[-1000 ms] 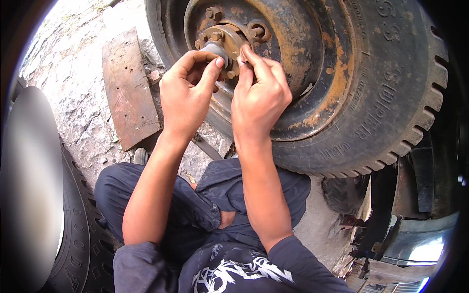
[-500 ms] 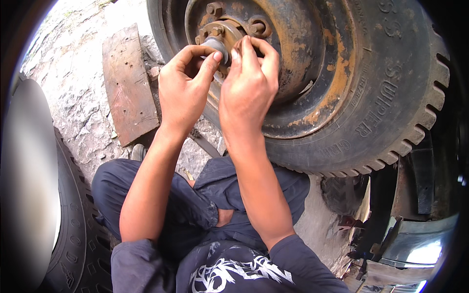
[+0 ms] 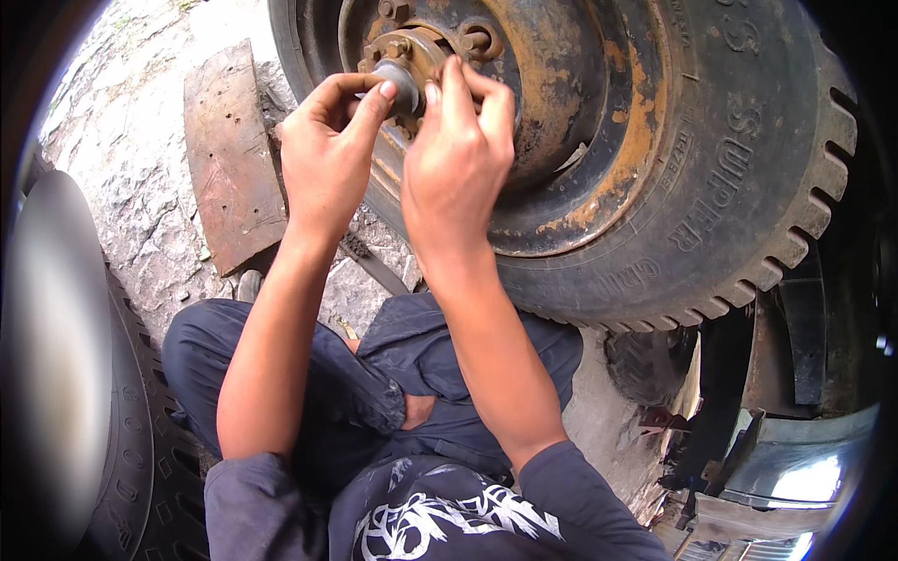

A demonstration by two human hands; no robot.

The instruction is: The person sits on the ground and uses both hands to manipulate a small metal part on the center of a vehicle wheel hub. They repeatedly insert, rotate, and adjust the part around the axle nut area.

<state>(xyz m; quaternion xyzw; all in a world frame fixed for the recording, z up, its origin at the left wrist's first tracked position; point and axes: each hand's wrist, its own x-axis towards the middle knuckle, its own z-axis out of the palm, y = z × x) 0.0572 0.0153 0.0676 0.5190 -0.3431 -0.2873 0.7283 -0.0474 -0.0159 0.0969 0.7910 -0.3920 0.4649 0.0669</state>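
Observation:
A rusty wheel hub (image 3: 412, 45) with bolts sits in the middle of a large wheel, and a grey rounded hub end (image 3: 400, 86) sticks out toward me. Beside this grey end my left hand (image 3: 327, 159) is closed, thumb and forefinger pinched together at its left edge. Just to its right, my right hand (image 3: 458, 159) is closed too, its fingertips pressed together near the hub face. Whatever lies between the fingers of either hand is too small or hidden to make out. The wheel's rim (image 3: 552, 103) shows worn orange and dark patches.
The black tire (image 3: 720, 140) with its chunky tread fills the upper right. A curved brown plate with holes (image 3: 234, 159) lies on the rough stone ground at left. Another tire (image 3: 140, 449) stands at lower left. Metal parts (image 3: 786, 458) lie at lower right.
The whole view has shifted slightly, so the wheel and hands appear a little further left and up. Both hands remain pinched at the hub, with only small finger movement.

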